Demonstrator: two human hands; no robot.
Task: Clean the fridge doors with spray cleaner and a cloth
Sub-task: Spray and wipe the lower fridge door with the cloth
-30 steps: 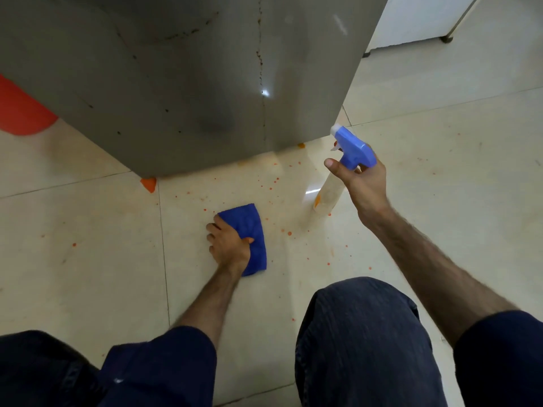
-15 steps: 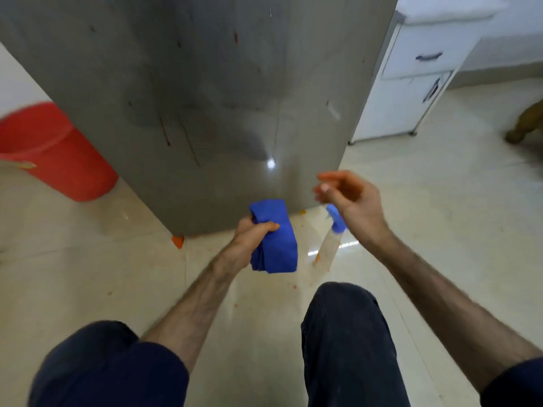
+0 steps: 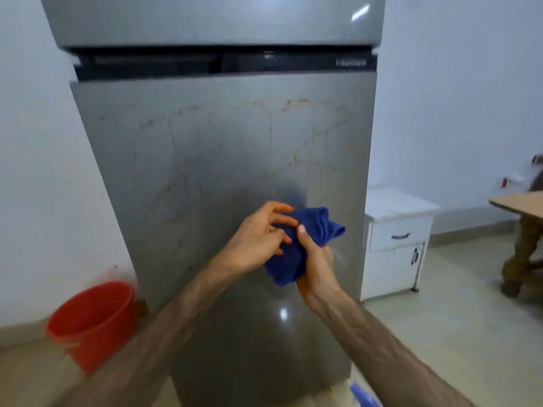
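A tall grey fridge fills the view; its lower door [image 3: 205,160] carries faint orange smears and drip marks, and the upper door [image 3: 211,19] sits above a dark gap. In front of the lower door I hold a bunched blue cloth [image 3: 308,239] between both hands. My right hand [image 3: 316,268] grips it from below, thumb up over the fabric. My left hand [image 3: 258,236] touches it from the left with curled fingers on its top. The blue head of the spray bottle [image 3: 363,396] shows on the floor at the bottom edge, under my right forearm.
A red bucket [image 3: 94,321] stands on the floor left of the fridge by the white wall. A small white cabinet [image 3: 396,242] with a drawer sits to the right. A wooden table [image 3: 523,224] juts in at the far right.
The spray bottle has been set down on the floor. The cloth came up off the floor in my left hand, and now both hands hold it in front of the lower door. My view rose.
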